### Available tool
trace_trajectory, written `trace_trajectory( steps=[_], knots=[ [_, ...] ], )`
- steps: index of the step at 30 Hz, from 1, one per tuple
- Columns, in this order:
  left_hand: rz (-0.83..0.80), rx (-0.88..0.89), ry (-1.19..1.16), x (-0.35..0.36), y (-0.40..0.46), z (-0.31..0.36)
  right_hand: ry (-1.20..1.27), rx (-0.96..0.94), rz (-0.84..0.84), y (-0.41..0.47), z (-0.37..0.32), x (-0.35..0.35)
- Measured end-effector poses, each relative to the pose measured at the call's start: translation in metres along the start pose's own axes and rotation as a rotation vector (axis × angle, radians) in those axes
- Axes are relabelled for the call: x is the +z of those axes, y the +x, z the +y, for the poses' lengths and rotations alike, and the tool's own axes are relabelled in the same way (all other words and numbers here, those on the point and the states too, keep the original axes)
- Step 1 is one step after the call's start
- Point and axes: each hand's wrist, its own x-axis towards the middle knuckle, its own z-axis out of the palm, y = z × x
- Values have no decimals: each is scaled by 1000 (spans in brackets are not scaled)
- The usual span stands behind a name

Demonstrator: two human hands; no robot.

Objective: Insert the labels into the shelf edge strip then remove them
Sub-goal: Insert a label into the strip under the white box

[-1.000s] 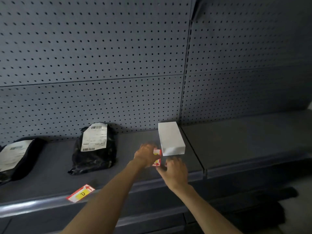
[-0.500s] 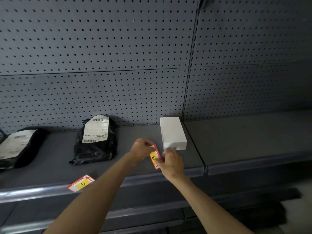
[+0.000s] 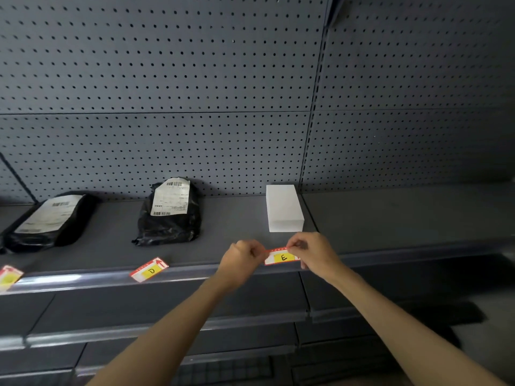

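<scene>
A red-bordered label marked E (image 3: 281,257) is held level between both hands, just above the grey shelf edge strip (image 3: 83,278). My left hand (image 3: 241,259) pinches its left end and my right hand (image 3: 312,253) pinches its right end. A second label marked D (image 3: 149,269) lies tilted on the shelf's front edge to the left. A third label (image 3: 8,277) shows partly at the far left edge.
A white box (image 3: 282,208) stands on the shelf just behind my hands. Two black parcels with white shipping labels (image 3: 168,213) (image 3: 46,221) lie further left. A grey pegboard wall (image 3: 195,93) backs the shelf. Lower shelves (image 3: 139,332) run below.
Both hands turned the E label from upright to level and brought it forward from beside the white box to the shelf's front edge. The view shifted slightly.
</scene>
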Motion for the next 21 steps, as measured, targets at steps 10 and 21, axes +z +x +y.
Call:
trace_trajectory(
  steps=[10, 21],
  knots=[
    [58, 254, 501, 40, -23, -6, -127, -76, 165, -17, 28, -11],
    [89, 270, 558, 53, -25, -5, -146, -99, 193, -10, 40, -8]
  ],
)
